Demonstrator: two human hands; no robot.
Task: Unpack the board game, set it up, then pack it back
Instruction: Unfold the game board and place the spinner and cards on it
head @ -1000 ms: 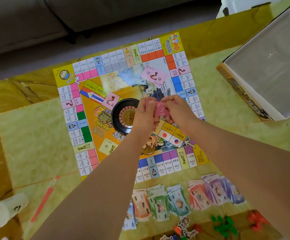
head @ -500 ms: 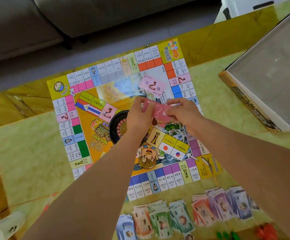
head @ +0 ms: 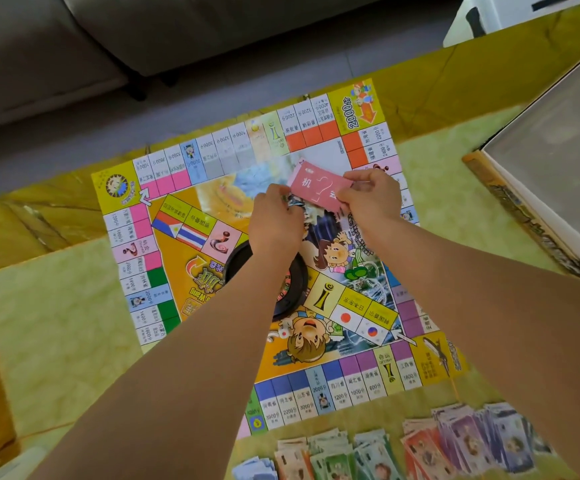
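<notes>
Fingers of the right hand (head: 371, 199) pinch the right end of the pink cards (head: 316, 187), and the left hand (head: 274, 220) curls onto their near-left corner. The cards have moved farther out, from above the black wheel (head: 297, 282) to the game board (head: 177, 220)'s far centre.

Bright, soft daylight lit the scene evenly, with pale glare washing out the upper middle of the board (head: 177, 216) and the glossy box (head: 558, 157) at right, faint shadows on the surface (head: 56, 323), blurred banknotes (head: 455, 441) at the bottom edge, and wide-angle bending near the borders.
</notes>
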